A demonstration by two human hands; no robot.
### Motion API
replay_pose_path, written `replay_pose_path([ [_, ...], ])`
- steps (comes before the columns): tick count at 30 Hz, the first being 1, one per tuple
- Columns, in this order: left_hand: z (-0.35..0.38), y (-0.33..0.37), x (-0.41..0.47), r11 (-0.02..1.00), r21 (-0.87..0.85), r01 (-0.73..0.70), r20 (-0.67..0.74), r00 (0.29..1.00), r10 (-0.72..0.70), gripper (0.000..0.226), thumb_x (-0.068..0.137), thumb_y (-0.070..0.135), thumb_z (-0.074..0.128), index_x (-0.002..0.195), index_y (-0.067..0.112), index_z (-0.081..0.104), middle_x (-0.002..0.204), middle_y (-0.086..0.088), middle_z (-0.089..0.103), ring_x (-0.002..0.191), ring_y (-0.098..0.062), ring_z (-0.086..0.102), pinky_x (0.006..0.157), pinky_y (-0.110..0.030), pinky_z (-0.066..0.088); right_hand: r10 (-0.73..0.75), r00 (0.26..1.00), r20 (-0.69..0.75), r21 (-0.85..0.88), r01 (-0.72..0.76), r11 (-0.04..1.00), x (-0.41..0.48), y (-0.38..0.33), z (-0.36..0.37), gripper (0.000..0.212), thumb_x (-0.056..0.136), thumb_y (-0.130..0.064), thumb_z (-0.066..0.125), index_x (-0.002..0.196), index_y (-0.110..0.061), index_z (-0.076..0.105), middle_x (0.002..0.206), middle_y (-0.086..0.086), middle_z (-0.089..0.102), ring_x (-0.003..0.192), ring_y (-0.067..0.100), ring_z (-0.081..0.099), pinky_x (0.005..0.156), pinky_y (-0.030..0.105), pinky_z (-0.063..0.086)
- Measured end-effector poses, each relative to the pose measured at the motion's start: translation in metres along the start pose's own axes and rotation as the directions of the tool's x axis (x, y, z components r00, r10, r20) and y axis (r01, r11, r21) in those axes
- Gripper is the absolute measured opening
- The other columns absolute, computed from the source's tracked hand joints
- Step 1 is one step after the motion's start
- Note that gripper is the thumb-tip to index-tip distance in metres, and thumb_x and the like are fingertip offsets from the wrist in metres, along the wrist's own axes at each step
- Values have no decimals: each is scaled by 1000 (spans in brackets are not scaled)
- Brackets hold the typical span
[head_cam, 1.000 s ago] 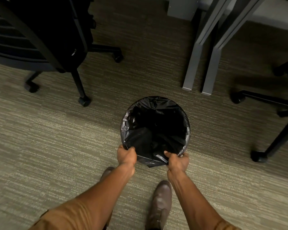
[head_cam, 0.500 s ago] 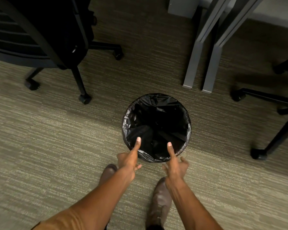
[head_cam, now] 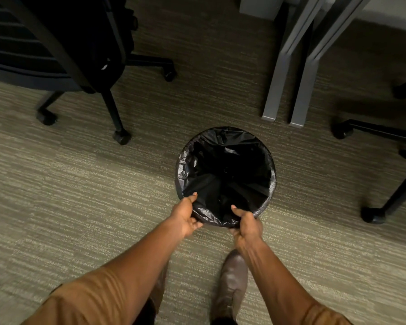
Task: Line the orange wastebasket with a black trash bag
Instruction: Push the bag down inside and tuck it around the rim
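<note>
The bag (head_cam: 225, 174) already sits inside the wastebasket (head_cam: 266, 208) on the floor, folded over the rim all round. Left hand (head_cam: 185, 215) and right hand (head_cam: 245, 222) each pinch the near edge in their grip; only final tucking seems left.

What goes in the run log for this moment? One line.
stage: fitting bag | left hand: gripping bag at near rim | right hand: same | bag: folded over rim all round | bin colour: hidden
</note>
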State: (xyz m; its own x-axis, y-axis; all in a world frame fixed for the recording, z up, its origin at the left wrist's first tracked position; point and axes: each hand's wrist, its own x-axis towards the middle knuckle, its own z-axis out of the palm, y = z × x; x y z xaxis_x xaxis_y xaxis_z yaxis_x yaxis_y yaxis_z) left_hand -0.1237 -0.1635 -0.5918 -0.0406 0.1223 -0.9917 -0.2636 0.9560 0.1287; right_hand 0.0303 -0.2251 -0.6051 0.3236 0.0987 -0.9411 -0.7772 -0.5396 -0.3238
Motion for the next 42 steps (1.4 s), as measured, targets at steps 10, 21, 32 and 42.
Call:
replay_pose_path([
  [10, -20, 51, 7, 997, 54, -47, 216, 976, 34, 27, 94, 30, 62, 109, 15, 79, 107, -10, 83, 98, -30, 77, 85, -44, 63, -22, 993, 115, -164, 41, 986, 22, -32, -16, 45, 79, 4, 84, 122, -5, 75, 104, 10, 86, 105, 34, 79, 82, 45, 66],
  [21, -17, 70, -3, 500, 761, -413, -39, 740, 671, 133, 80, 92, 59, 172, 4, 19, 179, -22, 27, 164, -42, 31, 134, -56, 30, -500, 865, 44, -658, 402, 637, 5, -54, -35, 118, 80, -89, 64, 160, -6, 39, 160, 21, 51, 144, 41, 52, 117, 61, 46],
  [32, 40, 40, 3, -886, 411, -214, 710, 685, 164, 70, 110, 46, 38, 167, 6, 36, 181, -24, 20, 172, -42, 1, 137, -60, -9, -57, 443, 895, -265, 425, -865, 19, -70, 16, 59, 108, -48, 27, 154, -23, 55, 173, 12, 38, 166, 38, 17, 133, 57, 14],
  [42, 42, 54, 36, -943, 333, 10, 244, 965, 96, 95, 105, 77, 9, 175, 14, 11, 185, -18, -8, 167, -44, -25, 129, -67, -24, 121, 819, 562, -14, 155, -988, 41, -78, 53, 76, 105, -67, 15, 169, -29, 33, 182, 11, 7, 165, 47, -13, 126, 71, -12],
])
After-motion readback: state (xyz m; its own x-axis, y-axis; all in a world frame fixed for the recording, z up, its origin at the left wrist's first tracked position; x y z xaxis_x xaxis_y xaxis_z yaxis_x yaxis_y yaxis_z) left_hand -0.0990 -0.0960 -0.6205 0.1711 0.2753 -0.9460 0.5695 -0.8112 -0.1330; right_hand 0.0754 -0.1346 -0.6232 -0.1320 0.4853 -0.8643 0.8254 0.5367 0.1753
